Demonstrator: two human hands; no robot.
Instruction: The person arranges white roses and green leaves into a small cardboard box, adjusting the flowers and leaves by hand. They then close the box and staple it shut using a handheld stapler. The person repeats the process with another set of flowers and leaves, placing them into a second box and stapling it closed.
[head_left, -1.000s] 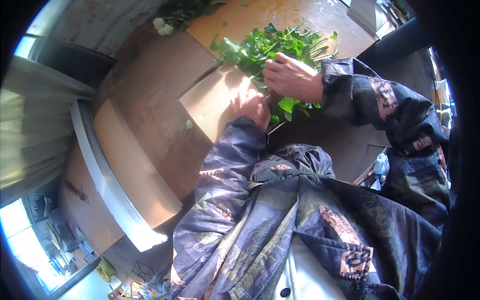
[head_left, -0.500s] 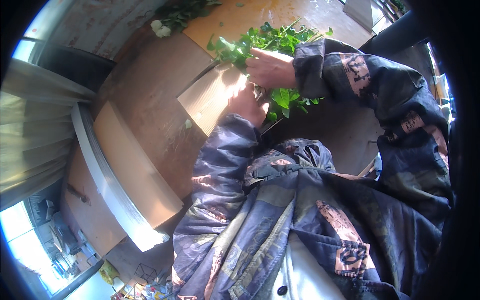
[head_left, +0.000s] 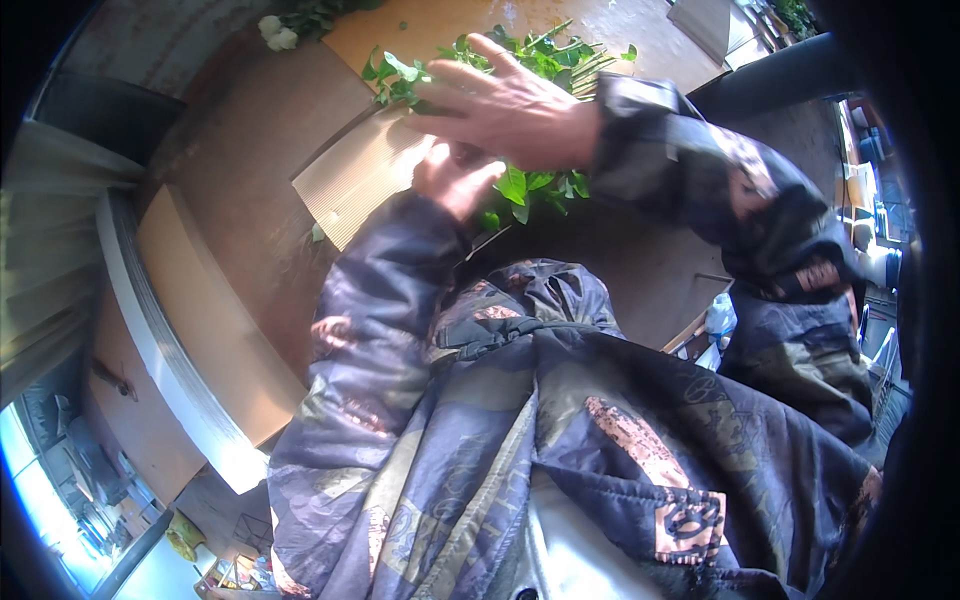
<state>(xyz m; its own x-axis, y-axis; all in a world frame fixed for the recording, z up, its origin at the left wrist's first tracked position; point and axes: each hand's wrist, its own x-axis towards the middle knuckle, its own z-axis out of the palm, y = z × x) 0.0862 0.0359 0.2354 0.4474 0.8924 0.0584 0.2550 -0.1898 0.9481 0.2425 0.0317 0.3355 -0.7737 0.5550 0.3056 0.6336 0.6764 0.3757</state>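
A bunch of green leafy stems [head_left: 545,62] lies on the table in front of me, its cut stem ends toward the right. My right hand [head_left: 505,112] is over the bunch with its fingers spread apart, slightly blurred, holding nothing I can see. Below it, my left hand [head_left: 455,180] is curled closed at the right edge of a sheet of corrugated cardboard [head_left: 350,182]. What its fingers hold is hidden. More leaves hang just right of the left hand, under the right wrist.
White flowers [head_left: 277,34] with dark leaves lie at the far left. An orange-brown board [head_left: 375,42] is under the bunch's far side. On the left, a brown cardboard panel [head_left: 205,310] stands beside a stack of white-edged sheets [head_left: 165,335]. The brown tabletop [head_left: 240,165] lies between.
My right hand has lifted from the leaves and its fingers have spread. The view has shifted, so everything sits further left; my left hand stays by the cardboard edge.
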